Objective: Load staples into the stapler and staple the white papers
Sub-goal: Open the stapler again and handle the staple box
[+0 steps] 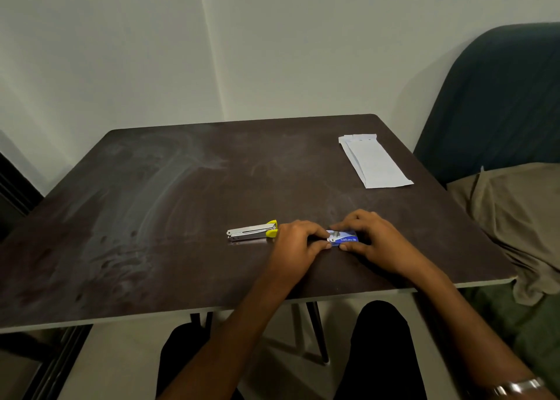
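Observation:
A small blue staple box (345,238) lies on the dark table (151,218) near the front edge. My left hand (295,248) pinches its left end and my right hand (371,242) holds its right side. A grey strip of staples shows at the box's top left. A metal stapler (251,232) with a yellow end lies flat just left of my left hand, untouched. The folded white papers (374,160) rest at the table's far right.
A dark blue chair back (497,96) and a tan cloth (515,218) sit close to the table's right edge. The wall runs behind the table. My knees are under the front edge, and a metal watch (518,386) is on my right wrist.

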